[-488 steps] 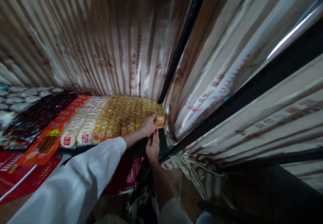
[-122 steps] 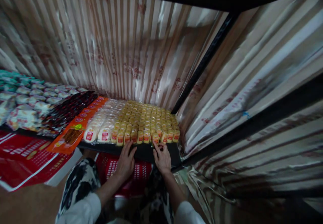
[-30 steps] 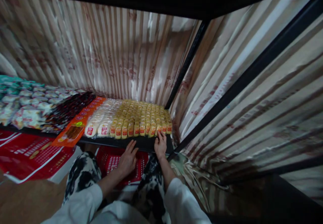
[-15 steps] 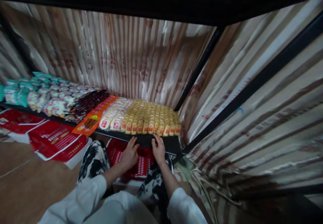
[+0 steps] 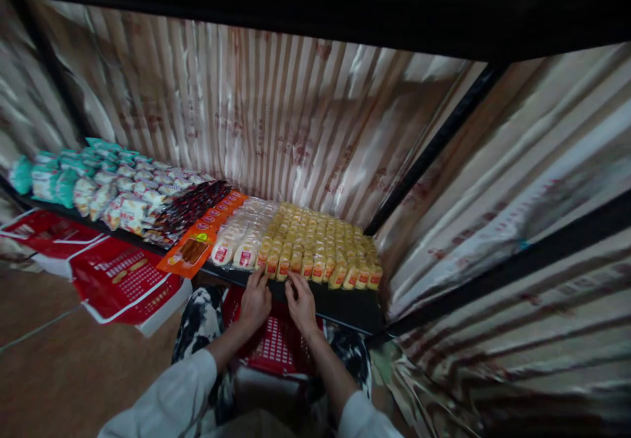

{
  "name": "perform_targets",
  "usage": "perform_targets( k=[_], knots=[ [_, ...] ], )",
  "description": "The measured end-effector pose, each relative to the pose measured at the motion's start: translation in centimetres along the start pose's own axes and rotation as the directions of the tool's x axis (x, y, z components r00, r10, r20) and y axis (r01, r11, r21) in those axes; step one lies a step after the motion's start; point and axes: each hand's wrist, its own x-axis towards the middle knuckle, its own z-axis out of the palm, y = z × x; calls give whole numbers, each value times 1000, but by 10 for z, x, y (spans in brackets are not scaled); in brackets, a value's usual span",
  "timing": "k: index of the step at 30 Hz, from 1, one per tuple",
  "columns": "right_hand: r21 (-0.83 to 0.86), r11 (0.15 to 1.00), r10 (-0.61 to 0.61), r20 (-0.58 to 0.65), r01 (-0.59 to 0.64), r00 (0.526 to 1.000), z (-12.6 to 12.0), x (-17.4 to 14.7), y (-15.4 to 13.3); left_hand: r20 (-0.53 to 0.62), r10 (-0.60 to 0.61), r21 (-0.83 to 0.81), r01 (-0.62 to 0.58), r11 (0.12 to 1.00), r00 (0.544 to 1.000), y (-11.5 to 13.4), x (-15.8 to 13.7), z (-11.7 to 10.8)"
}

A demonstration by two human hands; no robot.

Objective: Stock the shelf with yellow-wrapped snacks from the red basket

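Observation:
Rows of small yellow packaged snacks (image 5: 325, 244) in clear wrappers with red labels stand packed together on a black shelf (image 5: 345, 306). My left hand (image 5: 255, 303) is at the front of these rows, fingers stretched forward, fingertips at the leftmost yellow packs. Close by on the right, my right hand (image 5: 300, 304) has its fingers partly bent, with the tips at the front of the same rows. Neither hand has a pack lifted. Whether the fingertips press on the packs is hard to make out. White packaged snacks (image 5: 244, 231) in clear wrappers lie just left of the yellow ones.
Further left on the shelf are an orange packet (image 5: 197, 244), dark red packets (image 5: 190, 208), white packets (image 5: 128, 208) and teal packets (image 5: 59, 175). Below are a red basket (image 5: 276, 346) and red-printed bags (image 5: 123, 280). Black posts (image 5: 434, 142) and striped sheeting (image 5: 296, 109) enclose the shelf.
Both hands have moved forward from the shelf's front edge to the yellow packs, and the right hand has come closer to the left. The view has shifted slightly.

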Motion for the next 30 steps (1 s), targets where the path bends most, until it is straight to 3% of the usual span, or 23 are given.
perform_targets(
  k=[5, 9, 14, 19, 26, 30],
  knots=[
    [-38, 996, -78, 40, 79, 996, 7, 20, -11, -37, 6, 8, -6, 1000, 999, -15, 13, -12],
    [-52, 994, -89, 38, 91, 995, 9, 33, -16, -172, 16, 67, -4, 998, 985, -28, 32, -26],
    [-81, 990, -109, 55, 113, 993, 10, 48, -15, -356, -143, 84, 184, 979, 923, -54, 59, -39],
    [-123, 981, -131, 142, 149, 981, 21, 77, -21, -383, -269, 3, 292, 956, 884, -80, 67, -32],
    [-208, 925, -247, 304, 317, 920, 52, 138, -34, -411, -336, -101, 323, 941, 848, -93, 73, -20],
    [-207, 873, -315, 455, 443, 833, 82, 172, -35, -424, -417, -148, 393, 908, 804, -97, 80, -18]
  ],
)
